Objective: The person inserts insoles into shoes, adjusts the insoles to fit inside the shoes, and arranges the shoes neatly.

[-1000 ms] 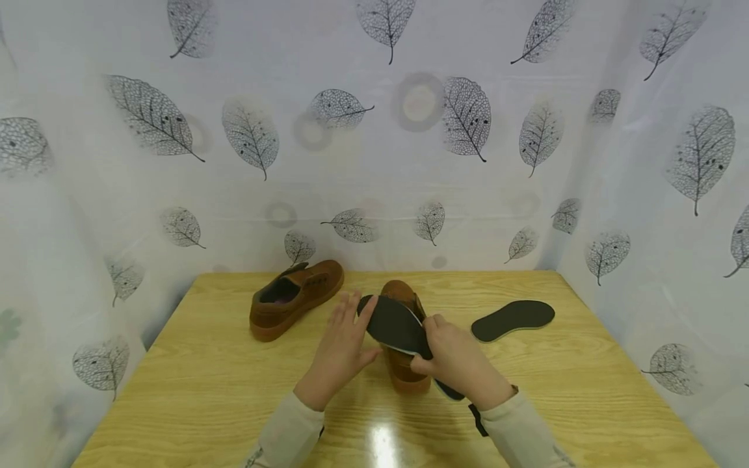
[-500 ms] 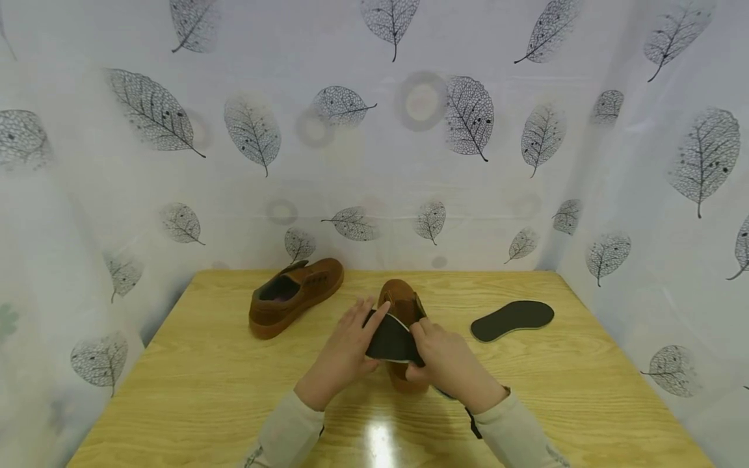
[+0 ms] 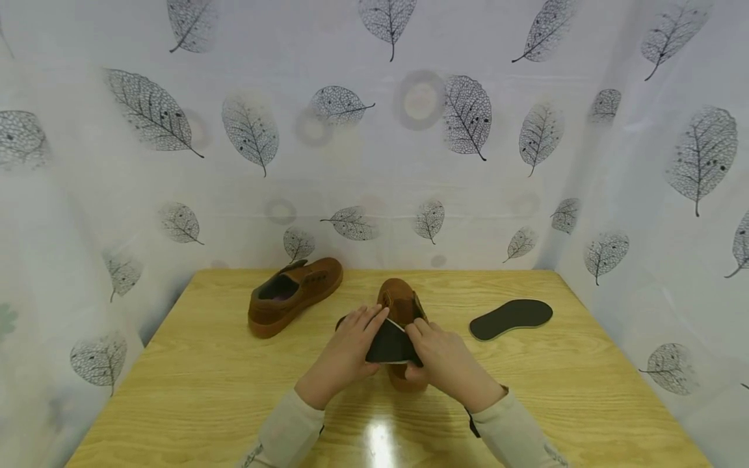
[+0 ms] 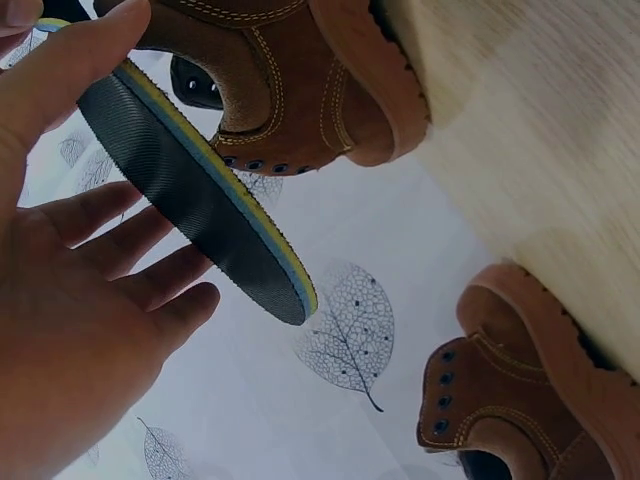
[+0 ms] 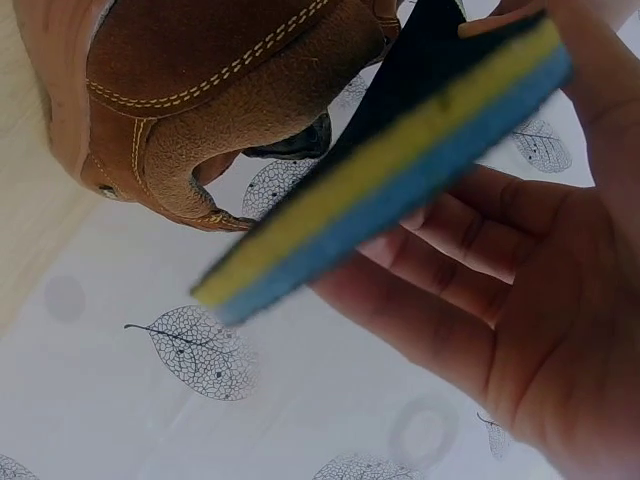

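Observation:
Over the nearer brown shoe (image 3: pixel 399 292), both hands hold a black insole (image 3: pixel 386 346) tilted off the table. My left hand (image 3: pixel 346 354) pinches its left part, thumb on one face and fingers on the other, as the left wrist view shows. My right hand (image 3: pixel 449 365) grips the right part between thumb and fingers. A yellow and blue layered edge shows on the insole (image 5: pixel 400 170) in the right wrist view. The insole hides the shoe's opening in the head view. In the left wrist view the shoe's side (image 4: pixel 290 90) stands just beyond the insole.
A second brown shoe (image 3: pixel 297 296) stands at the back left, tongue raised. Another black insole (image 3: pixel 511 319) lies flat at the right. The wooden table (image 3: pixel 193 390) is bordered by a leaf-patterned white curtain (image 3: pixel 374 162) behind and at both sides.
The insole has swung from a slant to more nearly level across the shoe and bends less toward the camera. My left hand has moved in and now holds it; the right shifted slightly left.

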